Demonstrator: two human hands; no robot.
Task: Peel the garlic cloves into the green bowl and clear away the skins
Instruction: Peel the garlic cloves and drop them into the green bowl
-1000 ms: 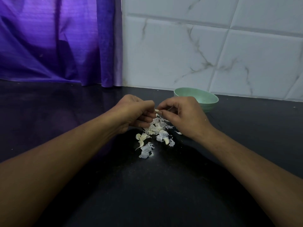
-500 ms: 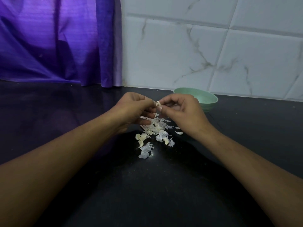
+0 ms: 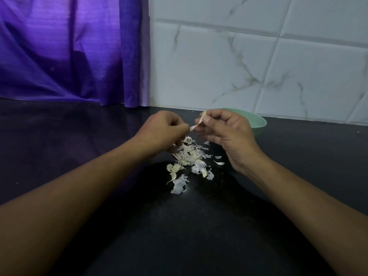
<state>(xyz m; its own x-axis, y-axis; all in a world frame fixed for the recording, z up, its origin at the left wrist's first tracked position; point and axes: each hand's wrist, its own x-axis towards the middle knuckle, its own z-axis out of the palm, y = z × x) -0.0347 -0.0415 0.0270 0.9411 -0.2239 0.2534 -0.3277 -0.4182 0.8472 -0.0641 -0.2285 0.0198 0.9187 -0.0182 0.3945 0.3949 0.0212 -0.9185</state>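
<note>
My right hand (image 3: pixel 225 134) pinches a garlic clove (image 3: pixel 203 116) between thumb and fingers, held above the counter. A strip of skin (image 3: pixel 192 127) stretches from the clove to my left hand (image 3: pixel 163 130), which pinches its other end. Under both hands lies a pile of white skins and several loose cloves (image 3: pixel 189 162) on the black counter. The green bowl (image 3: pixel 256 121) stands just behind my right hand, partly hidden by it; its inside is not visible.
A black counter (image 3: pixel 179 226) runs to a white marble-tiled wall (image 3: pixel 258 66) at the back. A purple curtain (image 3: pixel 69 50) hangs at the back left, down to the counter.
Both hands have risen off the pile. They have drawn slightly apart, and a strip of skin now stretches between them from the clove.
</note>
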